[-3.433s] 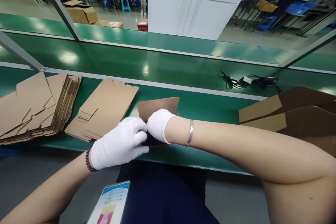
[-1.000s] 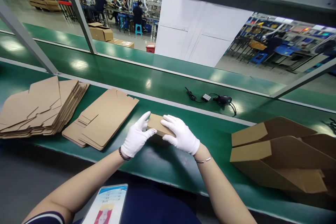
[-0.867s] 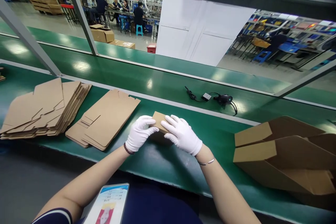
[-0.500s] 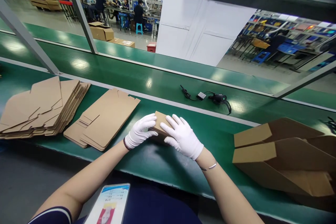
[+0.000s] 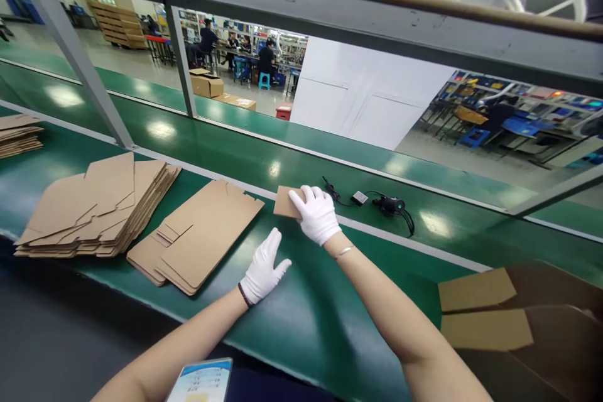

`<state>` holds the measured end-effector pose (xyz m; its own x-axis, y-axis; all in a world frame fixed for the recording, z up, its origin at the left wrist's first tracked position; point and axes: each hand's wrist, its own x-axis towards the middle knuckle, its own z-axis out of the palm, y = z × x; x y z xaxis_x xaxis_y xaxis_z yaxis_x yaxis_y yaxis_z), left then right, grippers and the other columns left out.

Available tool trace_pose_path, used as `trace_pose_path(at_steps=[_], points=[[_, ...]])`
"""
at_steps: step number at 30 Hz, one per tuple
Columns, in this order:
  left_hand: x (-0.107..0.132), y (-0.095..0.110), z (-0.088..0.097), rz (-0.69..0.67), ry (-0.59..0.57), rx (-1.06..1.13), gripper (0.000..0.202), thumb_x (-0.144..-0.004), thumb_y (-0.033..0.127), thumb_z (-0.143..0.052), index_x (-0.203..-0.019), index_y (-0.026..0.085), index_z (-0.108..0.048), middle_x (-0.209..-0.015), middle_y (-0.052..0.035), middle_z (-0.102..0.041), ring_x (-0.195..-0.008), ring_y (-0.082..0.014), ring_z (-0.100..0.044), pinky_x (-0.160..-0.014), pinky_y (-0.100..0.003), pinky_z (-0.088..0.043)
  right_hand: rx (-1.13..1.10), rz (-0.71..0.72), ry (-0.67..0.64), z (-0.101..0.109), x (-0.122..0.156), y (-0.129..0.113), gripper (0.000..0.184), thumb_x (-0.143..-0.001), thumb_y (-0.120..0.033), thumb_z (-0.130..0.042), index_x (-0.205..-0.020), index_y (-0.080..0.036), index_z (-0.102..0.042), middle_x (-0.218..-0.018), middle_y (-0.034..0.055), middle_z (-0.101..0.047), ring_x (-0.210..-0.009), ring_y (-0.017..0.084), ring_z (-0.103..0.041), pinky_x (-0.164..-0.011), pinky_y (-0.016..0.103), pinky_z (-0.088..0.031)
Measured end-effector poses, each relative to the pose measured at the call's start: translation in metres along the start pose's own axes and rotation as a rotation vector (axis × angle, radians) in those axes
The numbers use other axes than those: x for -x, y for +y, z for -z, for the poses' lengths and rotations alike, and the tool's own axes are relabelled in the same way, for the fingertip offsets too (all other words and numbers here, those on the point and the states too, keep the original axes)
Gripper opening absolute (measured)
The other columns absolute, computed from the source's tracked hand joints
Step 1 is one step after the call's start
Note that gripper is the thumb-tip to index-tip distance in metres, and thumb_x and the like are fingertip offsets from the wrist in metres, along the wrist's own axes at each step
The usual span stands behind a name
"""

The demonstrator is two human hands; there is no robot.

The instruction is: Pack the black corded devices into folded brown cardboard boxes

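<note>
A small brown cardboard box (image 5: 285, 202) is in the grip of my right hand (image 5: 319, 213), gloved in white, above the far side of the green bench. Part of the box is hidden behind the fingers. My left hand (image 5: 264, 269), also white-gloved, is apart from the box, with its thumb spread from the fingers and nothing in it. Just left of that hand lie flat cardboard blanks (image 5: 207, 232). A taller pile of cut cardboard blanks (image 5: 98, 201) sits farther left.
Open cardboard boxes (image 5: 485, 330) stand at the right. Behind the bench's metal strip lie a black corded device (image 5: 390, 205) and its cable. A slanted metal post (image 5: 78, 50) rises at the left, and a beam crosses above. People sit at distant workbenches.
My left hand has let go of the box and drawn back toward me. My right hand has carried the box away from me, toward the metal strip. The view has tilted upward.
</note>
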<state>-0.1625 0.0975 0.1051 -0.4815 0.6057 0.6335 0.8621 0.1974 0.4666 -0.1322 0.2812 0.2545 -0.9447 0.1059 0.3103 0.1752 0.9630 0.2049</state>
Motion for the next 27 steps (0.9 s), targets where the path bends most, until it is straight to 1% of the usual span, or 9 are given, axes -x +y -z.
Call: trace_pose_path(at_steps=[2,6,10,12,16,18,20,23,27], points=[[0.003,0.001,-0.001,-0.051,-0.055,-0.026,0.064,-0.091,0.032,-0.052,-0.147,0.017,-0.024,-0.146,-0.0218,-0.039,-0.132,-0.0311,-0.044,-0.104,-0.050,-0.043,0.001,-0.024,0.047,-0.015,-0.035,0.009,0.067,-0.081,-0.022,-0.060,-0.144,-0.024,-0.035,-0.145,0.0181,-0.031,-0.124,0.037,-0.031,-0.096,0.051,-0.031],[-0.007,0.014,0.009,-0.044,-0.162,-0.029,0.051,-0.087,0.030,-0.055,-0.135,0.020,-0.044,-0.142,-0.0178,-0.045,-0.128,-0.0311,-0.047,-0.102,-0.051,-0.043,-0.094,-0.115,-0.090,-0.049,-0.086,0.025,0.069,-0.081,-0.019,-0.058,-0.145,-0.020,-0.031,-0.149,0.0166,-0.026,-0.132,0.035,-0.022,-0.093,0.046,-0.038],[-0.052,0.018,0.036,0.008,-0.375,-0.156,0.040,-0.081,0.035,-0.062,-0.119,0.022,-0.059,-0.141,-0.0121,-0.048,-0.131,-0.0313,-0.042,-0.109,-0.047,-0.035,-0.143,-0.115,-0.137,-0.062,-0.114,0.034,0.058,-0.082,-0.005,-0.046,-0.138,-0.015,-0.039,-0.139,0.0178,-0.041,-0.126,0.028,-0.036,-0.086,0.038,-0.045],[-0.082,0.006,0.050,0.151,-0.445,-0.315,0.043,-0.079,0.040,-0.065,-0.117,0.021,-0.060,-0.143,-0.0115,-0.045,-0.135,-0.0325,-0.035,-0.111,-0.046,-0.029,-0.167,-0.093,-0.120,-0.060,-0.117,0.029,0.053,-0.083,-0.009,-0.047,-0.135,-0.014,-0.043,-0.136,0.0172,-0.045,-0.124,0.028,-0.038,-0.091,0.041,-0.043],[-0.128,-0.033,0.060,0.448,-0.404,-0.459,0.068,-0.067,0.041,-0.076,-0.121,0.006,-0.053,-0.141,-0.0298,-0.037,-0.131,-0.0475,-0.029,-0.103,-0.064,-0.023,-0.207,-0.062,-0.029,-0.058,-0.082,-0.001,0.054,-0.090,-0.023,-0.047,-0.141,-0.012,-0.036,-0.146,0.0162,-0.036,-0.136,0.031,-0.026,-0.105,0.046,-0.033],[-0.139,-0.044,0.059,0.537,-0.415,-0.476,0.057,-0.072,0.036,-0.071,-0.116,0.004,-0.055,-0.130,-0.0310,-0.047,-0.123,-0.0457,-0.039,-0.097,-0.065,-0.029,-0.256,-0.063,0.011,-0.067,-0.049,-0.015,0.054,-0.092,-0.026,-0.045,-0.142,-0.011,-0.036,-0.148,0.0154,-0.034,-0.138,0.030,-0.025,-0.108,0.044,-0.033],[-0.147,-0.043,0.062,0.569,-0.421,-0.471,0.039,-0.080,0.028,-0.062,-0.111,0.004,-0.057,-0.118,-0.0281,-0.056,-0.115,-0.0394,-0.049,-0.093,-0.058,-0.037,-0.387,-0.085,0.071,-0.080,-0.015,-0.022,0.052,-0.091,-0.029,-0.047,-0.140,-0.012,-0.041,-0.147,0.0153,-0.038,-0.138,0.029,-0.029,-0.108,0.045,-0.034],[-0.162,-0.021,0.089,0.522,-0.384,-0.458,0.029,-0.086,0.019,-0.049,-0.108,0.003,-0.059,-0.108,-0.0263,-0.061,-0.105,-0.0331,-0.058,-0.088,-0.046,-0.044,-0.554,-0.166,0.131,-0.091,0.021,-0.016,0.049,-0.089,-0.033,-0.049,-0.134,-0.013,-0.049,-0.142,0.0171,-0.044,-0.136,0.030,-0.035,-0.107,0.051,-0.036],[-0.188,0.036,0.169,0.321,-0.261,-0.431,0.036,-0.095,0.025,-0.037,-0.122,0.012,-0.056,-0.108,-0.0163,-0.066,-0.102,-0.0277,-0.062,-0.092,-0.039,-0.045,-0.753,-0.274,0.282,-0.062,0.033,-0.006,0.050,-0.089,-0.040,-0.049,-0.128,-0.011,-0.054,-0.139,0.0195,-0.047,-0.135,0.032,-0.036,-0.109,0.054,-0.032]])
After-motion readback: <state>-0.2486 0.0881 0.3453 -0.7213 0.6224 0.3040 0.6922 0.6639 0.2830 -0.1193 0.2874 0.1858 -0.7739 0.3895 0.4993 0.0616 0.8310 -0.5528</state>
